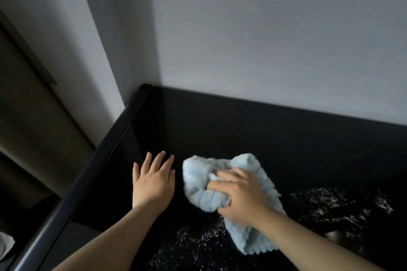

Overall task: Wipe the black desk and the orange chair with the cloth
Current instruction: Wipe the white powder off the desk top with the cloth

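Head view: right hand [240,196] bunches a fluffy light-blue cloth [222,185] against the black tabletop [220,130], fingers curled over the crumpled wad so it can be pushed around without slipping loose; a tail of the cloth trails back under the wrist. Left hand [154,180] lies flat just beside the cloth, fingers straight and spread, holding nothing, probably to brace the body while leaning in toward the corner. Pale specks or droplets [330,202] glint on the tabletop to the right of the cloth and near the front edge, so I judge that much of the surface is not yet wiped. Grey wall [264,39] meets the tabletop at the back, and a dark raised rim [92,174] runs along its left side. Orange chair is nowhere in view
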Tool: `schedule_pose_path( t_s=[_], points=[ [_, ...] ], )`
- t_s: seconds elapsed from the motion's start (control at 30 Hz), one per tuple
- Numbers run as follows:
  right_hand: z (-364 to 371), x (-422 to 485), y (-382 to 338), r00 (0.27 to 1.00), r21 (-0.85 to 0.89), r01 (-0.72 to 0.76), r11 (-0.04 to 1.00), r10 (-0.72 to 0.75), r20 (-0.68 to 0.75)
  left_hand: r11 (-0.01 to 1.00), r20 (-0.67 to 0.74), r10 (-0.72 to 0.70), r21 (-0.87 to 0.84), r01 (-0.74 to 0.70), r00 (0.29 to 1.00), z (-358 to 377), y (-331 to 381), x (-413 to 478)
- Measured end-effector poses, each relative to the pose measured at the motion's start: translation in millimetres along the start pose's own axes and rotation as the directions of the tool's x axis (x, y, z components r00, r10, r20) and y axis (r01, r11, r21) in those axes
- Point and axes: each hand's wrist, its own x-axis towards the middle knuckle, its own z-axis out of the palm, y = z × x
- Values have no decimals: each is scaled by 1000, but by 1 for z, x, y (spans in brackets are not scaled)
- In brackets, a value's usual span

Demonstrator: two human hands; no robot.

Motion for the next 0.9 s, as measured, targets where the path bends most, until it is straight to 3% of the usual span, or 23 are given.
schedule_pose_path(
  t_s=[0.07, 0.13, 0.27, 0.37, 0.53, 0.7, 0.8, 0.9],
  points=[
    [-1, -16, -13, 991, 66, 75, 995, -81, 103, 1000, 50, 18, -20, -17, 999, -1, 4, -11],
    [-11, -24, -17, 989, 173, 83, 981, -103, 111, 999, 99, 36, -15, -35, 994, -4, 6, -20],
    [-40, -39, 5, 992, 353, -88, 932, 113, -52, 997, 134, 35, -73, -25, 990, -12, 18, -32],
    [-55, -54, 22, 949, 509, -104, 855, 239, -207, 991, 132, 114, -86, -103, 985, -14, 42, -37],
    [-68, -88, 46, 835, 653, -132, 746, 439, -332, 969, 239, 243, -12, -247, 940, -11, 93, -45],
    [-84, -127, 86, 656, 631, -248, 735, 607, -449, 951, 318, 250, 99, -294, 915, 1, 133, -46],
    [-95, -148, 125, 542, 616, -325, 718, 675, -500, 959, 361, 197, 121, -255, 912, 17, 157, -45],
    [-98, -163, 172, 446, 598, -441, 669, 742, -501, 986, 432, 70, 106, -127, 899, 32, 177, -44]
  ],
)
